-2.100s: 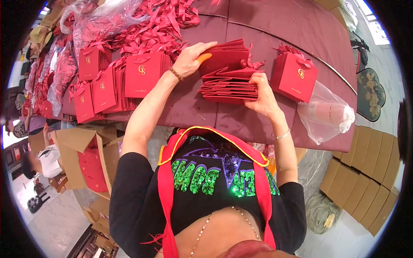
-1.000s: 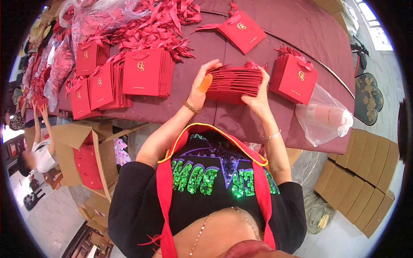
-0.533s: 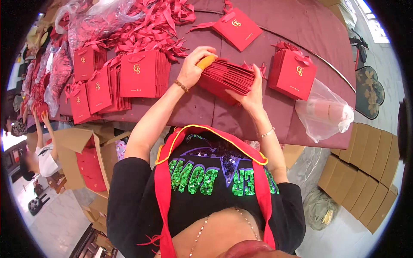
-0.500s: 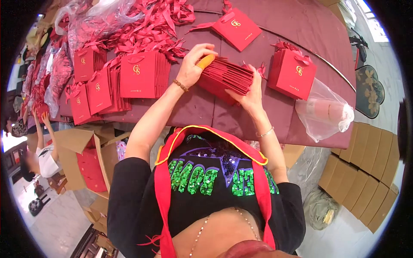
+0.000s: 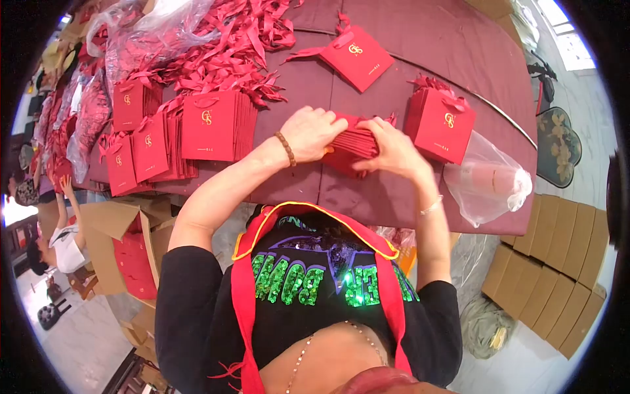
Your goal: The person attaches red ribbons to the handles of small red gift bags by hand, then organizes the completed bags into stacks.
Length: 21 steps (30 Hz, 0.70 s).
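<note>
A stack of red paper gift bags (image 5: 357, 141) is held between my two hands over the table's near middle. My left hand (image 5: 312, 136), with a bead bracelet on its wrist, grips the stack's left side. Its fingers are curled, and a bit of yellow covering shows at one finger. My right hand (image 5: 396, 150) is wrapped round the right side, fingers over the top and thumb near the front. The folded edges of the bags face up towards me. The lower part of the stack is partly hidden by my hands.
Upright stacks of red bags (image 5: 209, 128) stand left, before a heap of red ribbons (image 5: 230, 49). One bag (image 5: 356, 58) lies behind; another stack (image 5: 440, 125) and a wrapped pink roll (image 5: 489, 178) are right. Cartons (image 5: 554, 249) line the floor. Another person (image 5: 65, 246) is far left.
The stack has come lower and been turned, its edges now tilted towards me. My left hand has shifted down and curled; my right hand has moved over its top right.
</note>
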Tool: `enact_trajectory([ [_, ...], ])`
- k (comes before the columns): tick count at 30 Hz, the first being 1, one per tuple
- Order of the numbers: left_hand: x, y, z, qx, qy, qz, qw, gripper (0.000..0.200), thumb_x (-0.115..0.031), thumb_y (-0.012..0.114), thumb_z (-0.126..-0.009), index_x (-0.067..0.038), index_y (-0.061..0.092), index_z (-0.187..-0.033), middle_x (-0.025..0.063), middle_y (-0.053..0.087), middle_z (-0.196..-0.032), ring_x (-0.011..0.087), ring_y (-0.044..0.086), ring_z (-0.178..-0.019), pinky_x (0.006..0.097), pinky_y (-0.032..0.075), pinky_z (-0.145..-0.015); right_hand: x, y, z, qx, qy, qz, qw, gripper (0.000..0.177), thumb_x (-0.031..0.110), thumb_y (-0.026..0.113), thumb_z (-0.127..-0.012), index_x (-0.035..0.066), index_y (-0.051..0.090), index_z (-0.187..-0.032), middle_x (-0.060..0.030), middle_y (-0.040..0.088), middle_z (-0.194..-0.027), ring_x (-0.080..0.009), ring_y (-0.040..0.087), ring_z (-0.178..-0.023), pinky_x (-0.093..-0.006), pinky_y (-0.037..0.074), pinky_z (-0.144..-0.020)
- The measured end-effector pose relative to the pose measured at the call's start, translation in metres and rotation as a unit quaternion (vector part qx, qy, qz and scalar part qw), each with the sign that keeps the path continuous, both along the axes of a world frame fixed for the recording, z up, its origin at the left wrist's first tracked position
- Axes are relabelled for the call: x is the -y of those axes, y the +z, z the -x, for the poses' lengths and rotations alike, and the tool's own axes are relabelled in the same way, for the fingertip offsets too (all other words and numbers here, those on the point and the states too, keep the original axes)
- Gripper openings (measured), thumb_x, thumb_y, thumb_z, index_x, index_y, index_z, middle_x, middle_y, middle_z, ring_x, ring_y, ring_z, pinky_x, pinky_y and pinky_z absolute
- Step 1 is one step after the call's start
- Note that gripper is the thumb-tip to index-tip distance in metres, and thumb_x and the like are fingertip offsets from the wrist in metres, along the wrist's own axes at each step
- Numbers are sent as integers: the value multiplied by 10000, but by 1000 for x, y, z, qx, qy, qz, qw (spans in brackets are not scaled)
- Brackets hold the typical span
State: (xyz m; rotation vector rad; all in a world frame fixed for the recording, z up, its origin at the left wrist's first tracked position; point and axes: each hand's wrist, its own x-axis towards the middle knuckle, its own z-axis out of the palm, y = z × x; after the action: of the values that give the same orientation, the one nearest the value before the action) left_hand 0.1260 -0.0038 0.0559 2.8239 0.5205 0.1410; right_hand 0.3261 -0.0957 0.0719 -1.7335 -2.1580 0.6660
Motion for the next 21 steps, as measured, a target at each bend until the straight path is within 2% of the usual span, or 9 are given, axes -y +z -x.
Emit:
enact_trajectory([
  [2, 1, -1, 0, 29, -11, -17, 999, 372, -231, 725, -661, -83, 523, -936, 109, 597, -801, 276, 613, -768, 396, 481, -669, -19, 30, -19, -102, 51, 161, 980, 789, 239, 832, -613, 66, 445, -1279, -115, 592, -1081, -214, 590, -969, -330, 458, -861],
  [5, 3, 0, -6, 36, -36, -21, 998, 284, -181, 692, -666, -72, 539, -880, 115, 598, -742, 278, 620, -714, 389, 493, -635, -75, 38, -30, -270, -88, 146, 948, 693, 205, 770, -721, 52, 435, -1309, -97, 568, -1134, -163, 575, -958, -295, 465, -840],
  [7, 6, 1, -9, 26, -40, -33, 998, 250, -161, 663, -674, -69, 541, -871, 117, 599, -739, 277, 622, -711, 388, 491, -638, -131, -13, -45, -207, -147, -23, 967, 666, 290, 722, -770, 19, 434, -1306, -100, 572, -1103, -151, 573, -960, -293, 468, -841],
  [9, 7, 1, -7, 36, -34, -27, 998, 213, -135, 627, -684, -69, 543, -869, 116, 597, -736, 270, 620, -705, 386, 485, -634, -177, -71, -64, -113, -207, -31, 971, 786, 429, 729, -701, 22, 433, -1305, -218, 487, -1271, -321, 480, -1187, -370, 391, -990],
  [13, 6, -1, -7, 48, -14, -28, 998, 193, -120, 607, -695, -72, 544, -871, 108, 585, -759, 266, 604, -733, 381, 466, -652, -207, -99, -59, 113, -280, 9, 953, 1176, 545, 779, -574, 113, 125, -1451, -239, 155, -1478, -392, 168, -1366, -541, 228, -1062],
  [17, 4, -2, -4, 48, -1, -18, 999, 259, -124, 649, -667, -82, 521, -889, 75, 535, -774, 243, 563, -763, 361, 425, -676, -219, -100, -63, 98, -283, 78, 951, 1298, 612, 795, -494, 129, 76, -1461, -238, 172, -1475, -423, 214, -1344, -554, 260, -1034],
  [19, 3, 0, -4, 46, 4, -12, 999, 267, -126, 653, -663, -83, 523, -892, 75, 536, -778, 242, 563, -770, 360, 425, -681, -217, -80, -55, 168, -277, 105, 940, 1308, 631, 795, -475, 114, 96, -1452, -230, 348, -1402, -397, 371, -1270, -566, 291, -999],
  [20, 4, 0, -4, 45, 6, -5, 999, 274, -127, 657, -659, -85, 526, -895, 74, 537, -781, 241, 563, -777, 359, 425, -686, -218, -82, -56, 170, -276, 108, 940, 1308, 631, 795, -475, 114, 96, -1452, -230, 348, -1402, -397, 371, -1270, -566, 291, -999],
  [21, 4, -1, -5, 45, 6, -2, 999, 274, -127, 657, -659, -85, 526, -895, 74, 537, -781, 241, 563, -777, 359, 425, -686, -218, -86, -58, 135, -290, 119, 940, 1221, 591, 810, -490, 85, 197, -1418, -209, 462, -1292, -365, 472, -1166, -545, 345, -955],
])
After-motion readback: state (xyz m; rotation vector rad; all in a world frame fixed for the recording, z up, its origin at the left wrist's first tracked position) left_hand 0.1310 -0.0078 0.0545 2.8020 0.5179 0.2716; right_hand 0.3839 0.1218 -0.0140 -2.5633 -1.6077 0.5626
